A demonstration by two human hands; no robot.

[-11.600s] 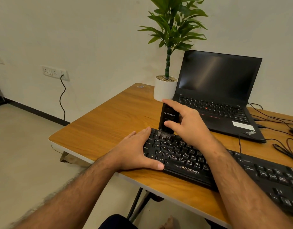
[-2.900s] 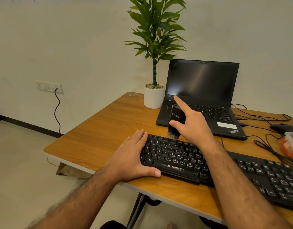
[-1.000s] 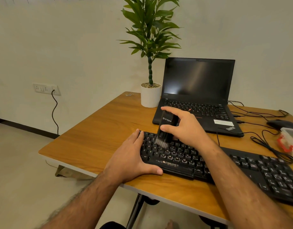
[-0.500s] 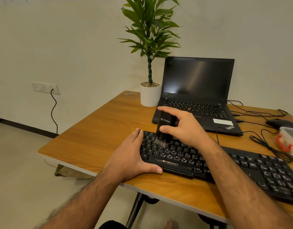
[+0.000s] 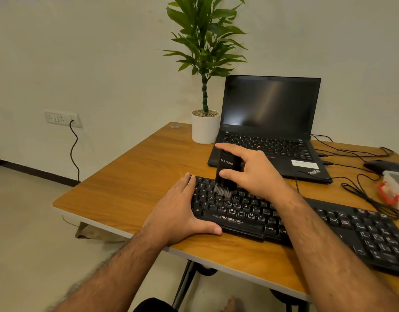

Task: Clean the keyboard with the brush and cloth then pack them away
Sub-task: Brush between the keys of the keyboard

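A socket [image 5: 63, 118] with a cord plugged in sits on the wall at far left. The left hand [image 5: 180, 212] lies flat, fingers straight, bracing the left end of the keyboard [image 5: 306, 224] on the desk [image 5: 131, 190]. The right hand [image 5: 252, 174] grips the brush [image 5: 227, 172] upright, bristles on the upper keys. Behind stand a plant [image 5: 205, 124] and a laptop [image 5: 270, 122]; a mouse [image 5: 383, 165] lies far right

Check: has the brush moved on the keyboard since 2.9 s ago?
Yes. The brush came down from above the keyboard's far edge, near the laptop, onto the upper-left keys, toward the left hand. The right hand grips it.
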